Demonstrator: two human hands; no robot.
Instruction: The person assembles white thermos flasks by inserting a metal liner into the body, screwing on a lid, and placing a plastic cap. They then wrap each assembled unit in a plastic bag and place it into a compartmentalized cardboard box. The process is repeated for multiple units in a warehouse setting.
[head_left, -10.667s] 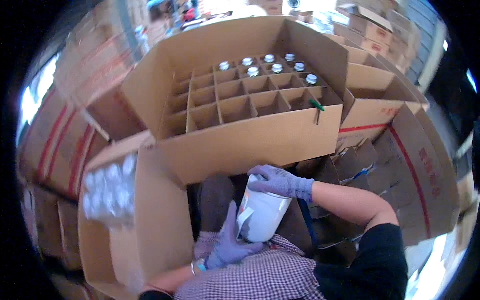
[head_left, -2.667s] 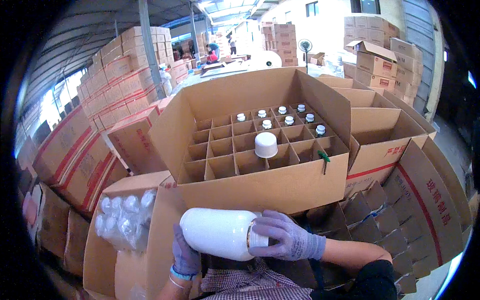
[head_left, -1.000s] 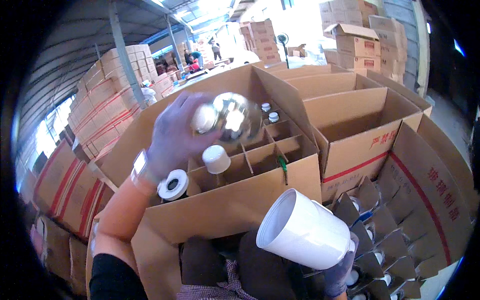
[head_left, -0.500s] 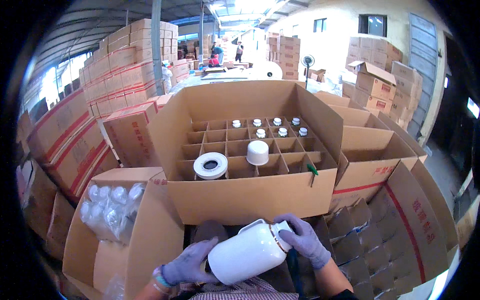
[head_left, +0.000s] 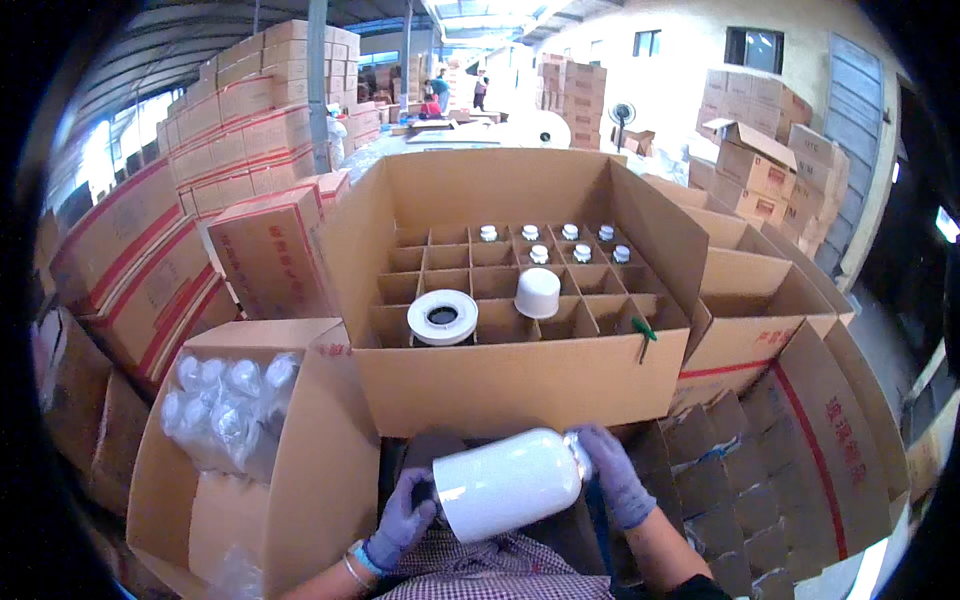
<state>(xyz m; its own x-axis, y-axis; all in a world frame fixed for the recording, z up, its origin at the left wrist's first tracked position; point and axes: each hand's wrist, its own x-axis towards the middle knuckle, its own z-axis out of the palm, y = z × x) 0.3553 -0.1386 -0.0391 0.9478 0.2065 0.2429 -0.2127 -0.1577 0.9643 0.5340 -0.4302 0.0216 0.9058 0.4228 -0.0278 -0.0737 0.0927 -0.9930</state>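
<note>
A glossy white bottle (head_left: 510, 482) lies on its side in front of me, its base to the left and its neck to the right. Both hands wear thin grey-purple gloves. Around the neck, my right hand (head_left: 616, 476) is closed and hides most of the mouth. My left hand (head_left: 404, 515) has its fingers curled against the rim of the base. Beyond the bottle stands a divided cardboard carton (head_left: 520, 385). White-capped bottles (head_left: 570, 232) fill several of its rear cells. A white ring-shaped piece (head_left: 442, 316) and a white cup-like cap (head_left: 538, 293) sit over front cells.
At left, an open carton (head_left: 315, 480) holds plastic-wrapped clear items (head_left: 235, 410). A green-handled tool (head_left: 642, 328) hangs on the divided carton's front edge. Another partitioned carton (head_left: 800, 430) stands at right. Stacked boxes (head_left: 245, 130) and a fan (head_left: 622, 115) are behind, with people farther back.
The bottle has been rolled about its length, so its side handle and gold band no longer show. My left hand has shifted from its lower side to the base rim. The view has moved slightly.
</note>
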